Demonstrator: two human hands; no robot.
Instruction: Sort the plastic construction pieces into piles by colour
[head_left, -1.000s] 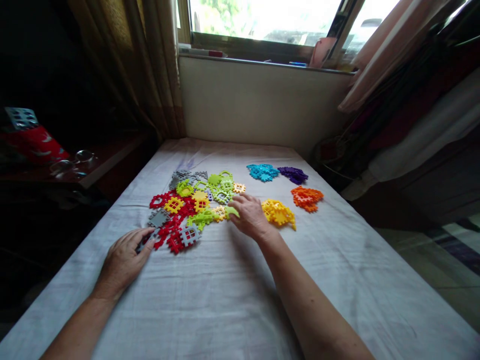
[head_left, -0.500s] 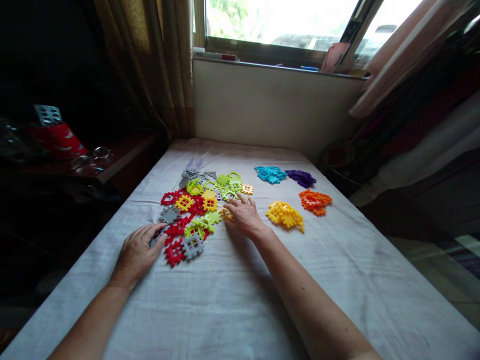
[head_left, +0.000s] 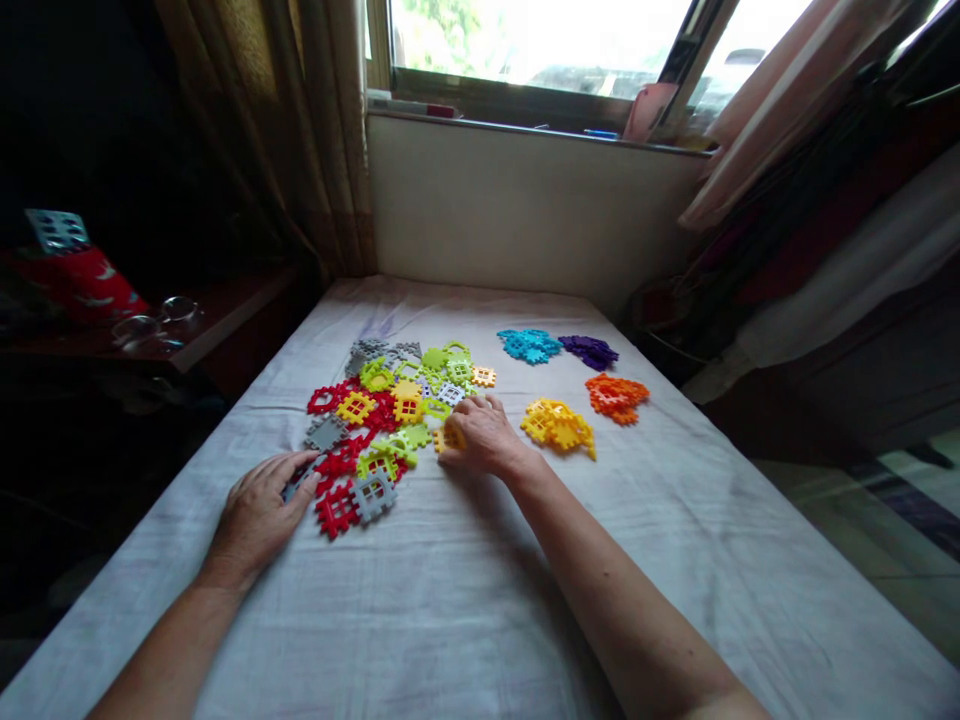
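A mixed pile of flat plastic pieces lies on the cloth-covered surface (head_left: 360,630), with red (head_left: 337,510), lime green (head_left: 435,358), gray (head_left: 326,432) and yellow (head_left: 355,407) ones. At the pile's left edge, my left hand (head_left: 259,510) has its fingers closed over a gray piece (head_left: 298,482). My right hand (head_left: 480,435) is at the pile's right side, fingers closed on a light orange piece (head_left: 442,439). Right of it lies a separate yellow heap (head_left: 559,425).
Beyond are a cyan heap (head_left: 529,345), a purple heap (head_left: 590,351) and an orange heap (head_left: 616,397). A side table (head_left: 225,320) at left holds glasses (head_left: 161,320) and a red container (head_left: 94,285). A curtain (head_left: 322,150) hangs by the window.
The view has shifted slightly, moving the scene left. My right hand's fingers have drawn toward me onto the light orange piece, uncovering a pale piece behind them. My left hand stays at the gray piece.
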